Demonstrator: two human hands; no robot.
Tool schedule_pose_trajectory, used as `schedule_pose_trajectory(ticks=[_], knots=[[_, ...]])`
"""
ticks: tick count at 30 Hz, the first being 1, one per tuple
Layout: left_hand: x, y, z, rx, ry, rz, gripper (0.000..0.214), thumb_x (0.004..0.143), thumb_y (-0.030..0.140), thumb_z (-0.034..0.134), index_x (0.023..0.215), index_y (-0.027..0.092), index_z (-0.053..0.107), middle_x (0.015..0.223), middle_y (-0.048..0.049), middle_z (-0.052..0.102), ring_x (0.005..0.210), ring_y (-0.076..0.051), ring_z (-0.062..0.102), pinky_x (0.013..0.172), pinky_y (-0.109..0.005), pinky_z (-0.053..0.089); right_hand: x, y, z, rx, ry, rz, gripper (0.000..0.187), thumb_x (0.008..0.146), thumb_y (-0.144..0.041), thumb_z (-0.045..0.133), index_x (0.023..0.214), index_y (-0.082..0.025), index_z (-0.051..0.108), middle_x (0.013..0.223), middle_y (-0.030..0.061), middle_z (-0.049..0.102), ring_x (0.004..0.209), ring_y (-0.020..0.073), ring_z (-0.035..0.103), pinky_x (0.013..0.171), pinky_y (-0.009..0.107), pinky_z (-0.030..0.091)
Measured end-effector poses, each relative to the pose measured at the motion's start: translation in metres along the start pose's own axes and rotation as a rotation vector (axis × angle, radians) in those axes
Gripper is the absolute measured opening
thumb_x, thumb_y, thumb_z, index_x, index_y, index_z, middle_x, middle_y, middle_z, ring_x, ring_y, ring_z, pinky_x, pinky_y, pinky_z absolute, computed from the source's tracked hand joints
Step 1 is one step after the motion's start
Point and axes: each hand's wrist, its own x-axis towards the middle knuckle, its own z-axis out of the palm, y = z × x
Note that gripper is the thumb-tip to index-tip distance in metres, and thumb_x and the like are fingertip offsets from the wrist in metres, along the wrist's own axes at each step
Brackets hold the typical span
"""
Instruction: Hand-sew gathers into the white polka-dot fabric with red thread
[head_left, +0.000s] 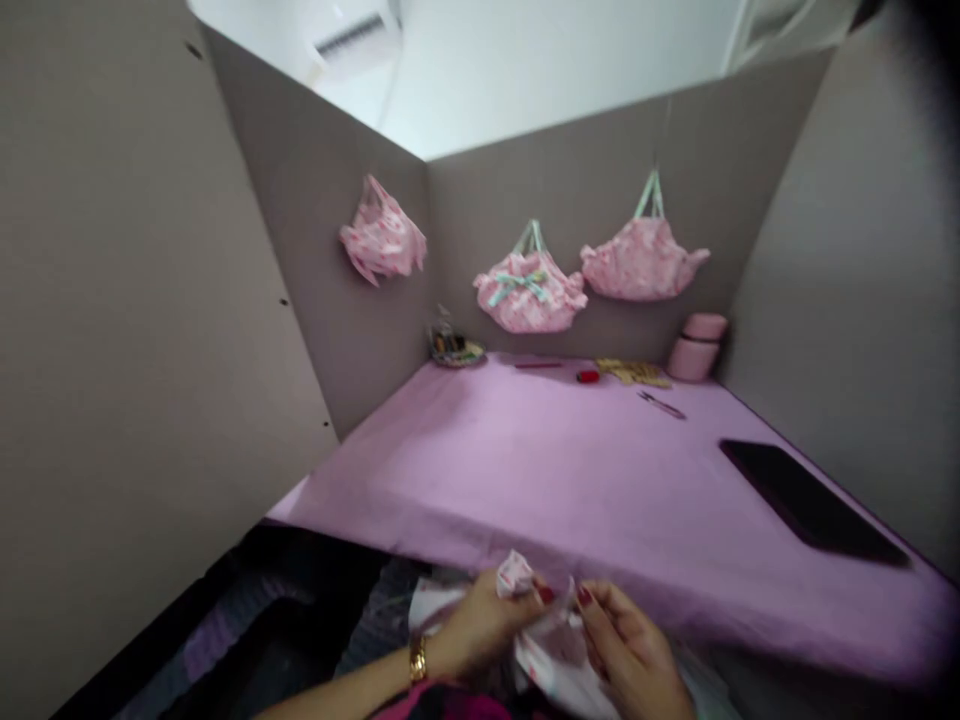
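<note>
Printed fabric (553,665) at the near edge of a lilac-covered table (450,480)

A pink ruffled garment (384,240) hangs far left. The left hand (487,615), wearing a gold bracelet (418,660), is closed around the fabric, a bunch poking up above the thumb. The right hand (630,645) curls beside it, thumb and fingers nearly together; blur hides whether they grip. Rightward lie thread snips (663,405), a pink lidded jar (697,350) and a black tablet (814,500).
</note>
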Motion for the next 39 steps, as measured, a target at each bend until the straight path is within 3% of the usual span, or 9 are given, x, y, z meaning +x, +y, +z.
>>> schedule_pose_trajectory(ticks=[3,7,16,23,29,31,36,39], knots=[[0.004,-0.006,-0.001,-0.098,0.008,-0.06,0.033,0.056,0.035,0.075,0.07,0.013,0.056,0.064,0.003,0.053,0.062,-0.01,0.048,0.063,-0.023,0.035,0.0,-0.005,-0.001,0.032,-0.023,-0.031,0.032,0.077,-0.046,0.056,0.087,-0.016,0.055,0.077,0.0051,0.063,0.067,0.0171,0.06,0.056,0.024,0.046],[0.005,-0.004,-0.002,-0.074,-0.004,-0.093,0.031,0.06,0.036,0.073,0.072,0.012,0.056,0.066,0.0018,0.052,0.063,-0.01,0.046,0.063,-0.023,0.034,-0.004,-0.014,-0.001,-0.056,-0.075,-0.053,0.027,0.081,-0.039,0.053,0.09,-0.015,0.061,0.081,0.0061,0.066,0.076,0.0183,0.061,0.067,0.025,0.047],[0.003,-0.003,-0.002,0.054,-0.037,-0.076,0.034,0.061,0.044,0.069,0.069,0.013,0.057,0.066,0.0007,0.051,0.063,-0.011,0.045,0.061,-0.023,0.034,-0.006,-0.016,0.0,-0.177,-0.036,-0.076,0.024,0.078,-0.039,0.055,0.086,-0.018,0.065,0.078,0.0059,0.068,0.073,0.02,0.061,0.063,0.025,0.048],[0.002,-0.004,-0.003,0.116,-0.06,-0.066,0.031,0.063,0.041,0.068,0.068,0.013,0.059,0.062,0.0023,0.05,0.059,-0.01,0.043,0.058,-0.022,0.032,-0.007,-0.014,-0.002,-0.309,0.011,-0.165,0.018,0.082,-0.033,0.05,0.078,-0.018,0.06,0.068,0.0025,0.062,0.061,0.0153,0.056,0.056,0.021,0.043],[0.002,-0.003,-0.003,-0.009,0.029,-0.044,0.03,0.062,0.039,0.07,0.069,0.013,0.056,0.062,0.0025,0.049,0.058,-0.009,0.042,0.057,-0.021,0.033,-0.009,-0.019,-0.002,-0.351,-0.161,-0.092,0.02,0.079,-0.036,0.053,0.073,-0.018,0.06,0.057,-0.0012,0.052,0.051,0.012,0.045,0.046,0.019,0.034],[0.001,-0.002,-0.003,-0.032,0.051,-0.047,0.031,0.06,0.038,0.072,0.068,0.013,0.056,0.062,0.0027,0.049,0.058,-0.009,0.042,0.057,-0.022,0.033,-0.01,-0.019,-0.001,-0.289,-0.194,-0.068,0.024,0.078,-0.038,0.053,0.067,-0.018,0.06,0.056,-0.0011,0.051,0.05,0.0114,0.043,0.044,0.019,0.032],[0.001,-0.004,-0.002,-0.099,0.058,-0.087,0.029,0.063,0.038,0.07,0.065,0.014,0.055,0.061,0.003,0.049,0.057,-0.009,0.042,0.056,-0.021,0.033,-0.012,-0.014,0.001,-0.023,-0.12,0.081,0.035,0.07,-0.051,0.056,0.059,-0.017,0.052,0.05,-0.0032,0.042,0.044,0.0087,0.033,0.041,0.019,0.026],[0.001,-0.005,-0.003,-0.089,0.061,-0.085,0.026,0.064,0.037,0.07,0.067,0.013,0.058,0.062,0.0024,0.052,0.059,-0.01,0.045,0.058,-0.022,0.034,-0.014,-0.015,0.001,0.083,-0.169,0.153,0.037,0.067,-0.053,0.059,0.06,-0.018,0.049,0.049,-0.0052,0.035,0.042,0.0068,0.026,0.04,0.018,0.02]])
